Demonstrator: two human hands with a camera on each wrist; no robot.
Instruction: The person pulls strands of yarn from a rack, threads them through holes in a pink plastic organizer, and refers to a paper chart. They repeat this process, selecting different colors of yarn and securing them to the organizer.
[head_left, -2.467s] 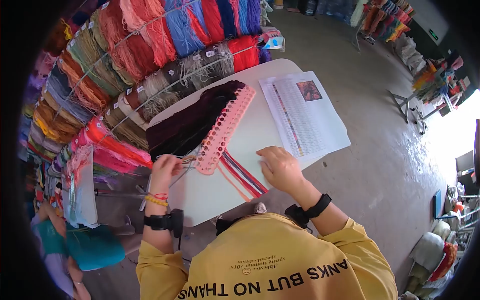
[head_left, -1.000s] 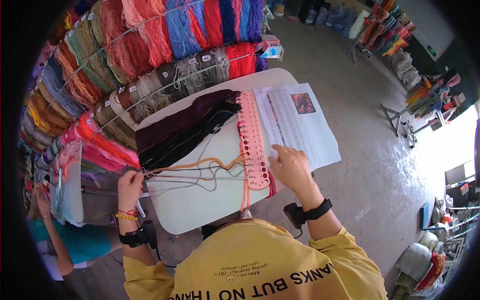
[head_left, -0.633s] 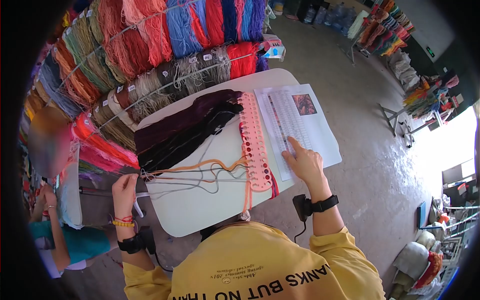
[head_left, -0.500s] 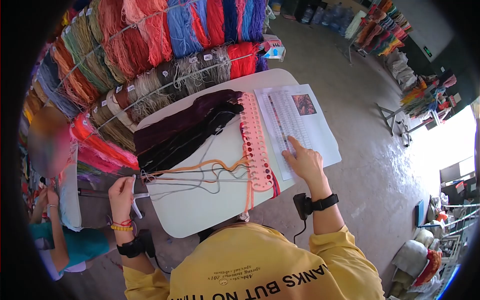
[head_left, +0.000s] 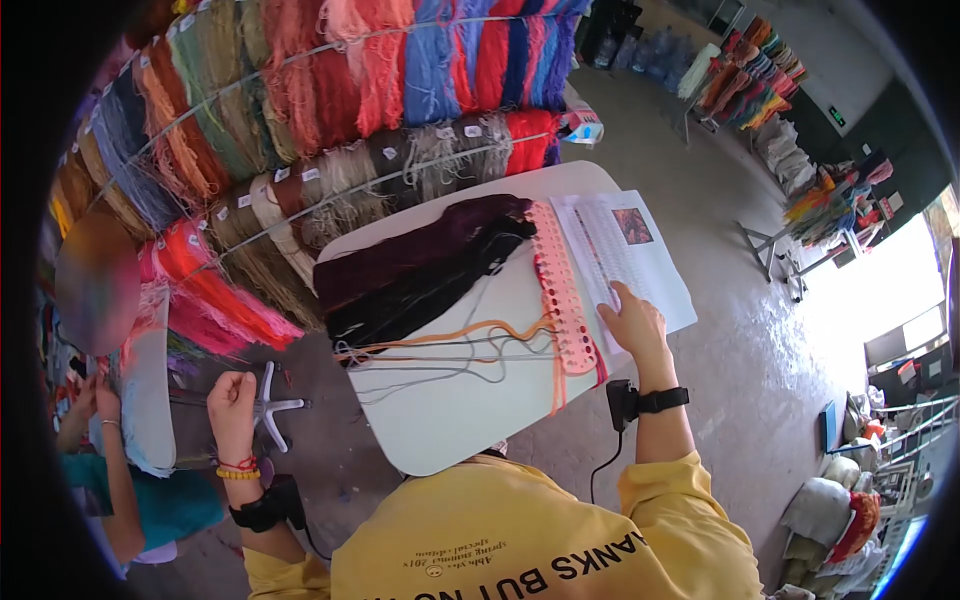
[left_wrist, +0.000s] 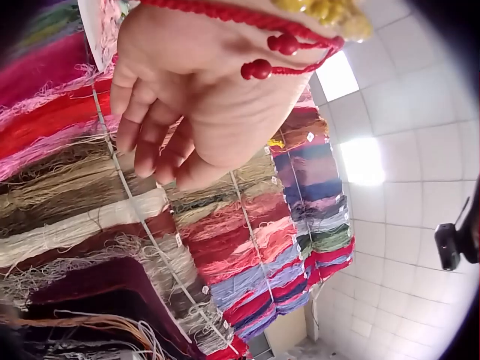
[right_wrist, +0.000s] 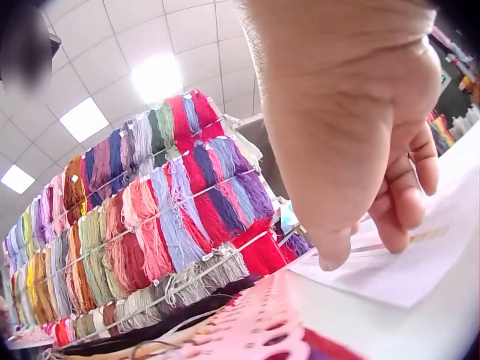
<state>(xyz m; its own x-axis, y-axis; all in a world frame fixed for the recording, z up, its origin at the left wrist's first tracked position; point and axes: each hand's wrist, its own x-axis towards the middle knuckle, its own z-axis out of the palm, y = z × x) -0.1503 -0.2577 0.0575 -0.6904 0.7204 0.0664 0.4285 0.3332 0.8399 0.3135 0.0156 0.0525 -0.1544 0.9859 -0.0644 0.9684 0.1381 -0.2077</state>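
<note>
My right hand (head_left: 637, 322) rests on the printed chart sheet (head_left: 672, 285), index finger extended onto its colour column. In the right wrist view, its fingertips are at the paper (right_wrist: 409, 281). Beside the sheet lies a pink perforated thread card (head_left: 562, 290) with thread through its holes. Dark purple thread (head_left: 430, 235) and black thread (head_left: 430, 285) stretch left from it, with orange strands (head_left: 465, 333) and grey strands below. My left hand (head_left: 232, 408) hangs off the table's left side, fingers loosely curled; nothing shows between them in the left wrist view.
The white table (head_left: 440, 425) carries these things. Behind it stands a rack of coloured yarn hanks (head_left: 330, 90). At left, another person's arm (head_left: 115, 470) is beside a second small table (head_left: 152, 400). A white chair base (head_left: 275, 405) stands on the floor.
My left hand drew orange and grey strands leftward from the card, then moved off their ends. My right hand went from beside the card onto the sheet. The head view has shifted.
</note>
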